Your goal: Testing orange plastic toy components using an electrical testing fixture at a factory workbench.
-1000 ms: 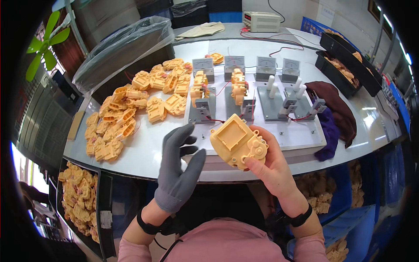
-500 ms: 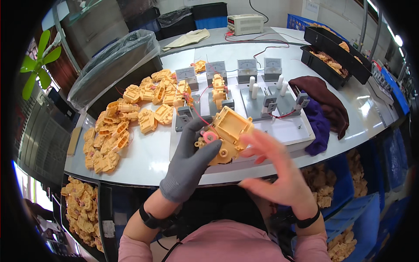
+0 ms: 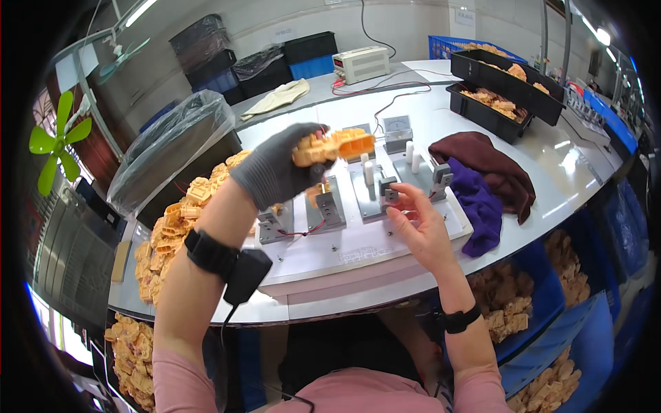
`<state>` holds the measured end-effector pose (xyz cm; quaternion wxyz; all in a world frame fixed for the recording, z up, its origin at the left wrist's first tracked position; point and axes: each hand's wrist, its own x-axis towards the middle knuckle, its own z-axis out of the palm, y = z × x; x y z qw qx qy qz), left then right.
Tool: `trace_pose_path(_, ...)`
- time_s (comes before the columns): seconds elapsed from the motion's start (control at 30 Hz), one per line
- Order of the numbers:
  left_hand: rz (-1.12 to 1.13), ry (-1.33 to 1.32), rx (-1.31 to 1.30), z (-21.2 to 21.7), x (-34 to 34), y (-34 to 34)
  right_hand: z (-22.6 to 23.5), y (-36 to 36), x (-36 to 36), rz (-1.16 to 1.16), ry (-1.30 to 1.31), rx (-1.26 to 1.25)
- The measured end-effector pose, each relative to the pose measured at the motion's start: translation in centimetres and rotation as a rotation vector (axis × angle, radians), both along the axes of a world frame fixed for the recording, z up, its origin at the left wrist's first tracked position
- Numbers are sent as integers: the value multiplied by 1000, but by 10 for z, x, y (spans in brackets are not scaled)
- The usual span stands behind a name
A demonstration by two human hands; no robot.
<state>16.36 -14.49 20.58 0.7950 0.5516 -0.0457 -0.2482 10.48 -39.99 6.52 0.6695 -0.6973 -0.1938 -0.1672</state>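
Observation:
My left hand (image 3: 273,165), in a grey glove, holds a yellow-orange plastic housing (image 3: 344,144) up over the middle of a white test board (image 3: 365,248). My bare right hand (image 3: 425,230) is at the third station, its fingertips closed around the small dark clamp block (image 3: 389,195) there. White pegs (image 3: 369,172) stand upright behind that block. Another housing (image 3: 321,190) sits in the second station, partly hidden by my left hand. To the far right is one more clamp block (image 3: 441,177). A panel meter (image 3: 397,131) stands at the back.
Housings (image 3: 172,224) are heaped at the left, next to a plastic-lined bin (image 3: 186,131). Purple cloth (image 3: 475,213) and brown cloth (image 3: 489,162) lie right of the board. Black trays (image 3: 489,110) of parts and a power supply (image 3: 361,63) stand behind. Blue crates (image 3: 544,351) are below right.
My left hand has carried the housing forward and up, away from my body. My right hand has left the housing and reached forward to the clamp block. The view has shifted.

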Motion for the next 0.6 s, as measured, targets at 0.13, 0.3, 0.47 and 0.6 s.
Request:
trace_pose_path(0.13, 151, 118, 56, 7, 39, -10, 1, -9, 1, 83, -40, 10)
trace_pose_path(0.3, 249, -73, 306, -5, 64, -23, -2, -10, 2, 104, -52, 53)
trace_pose_path(0.47, 185, -425, 852, -26, 66, -58, 1, -9, 2, 118, -37, 76)
trace_pose_path(0.6, 79, -1098, 1364, -35, 42, -64, 2, -13, -1, 94, -37, 44)
